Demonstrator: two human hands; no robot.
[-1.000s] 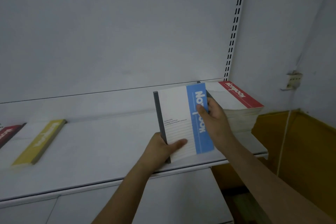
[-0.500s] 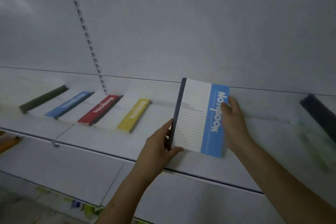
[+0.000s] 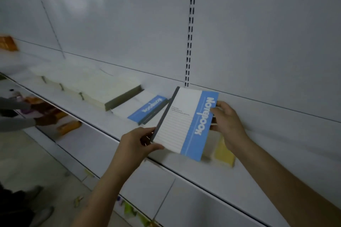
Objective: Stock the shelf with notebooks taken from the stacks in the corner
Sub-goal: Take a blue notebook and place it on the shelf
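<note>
You are standing in a retail shop aisle. The white metal gondola shelf (image 3: 92,116) runs along a panelled back wall (image 3: 258,42) with a slotted upright (image 3: 191,24) for adjustable brackets. Identical blue-banded notebooks (image 3: 147,109) and stacked paper pads (image 3: 96,90) lie displayed as stock. Another person's sleeved arms (image 3: 16,114) handle goods at far left.

view swung left | held notebook (image 3: 186,122) now just right of blue notebook (image 3: 148,109) on shelf
</note>
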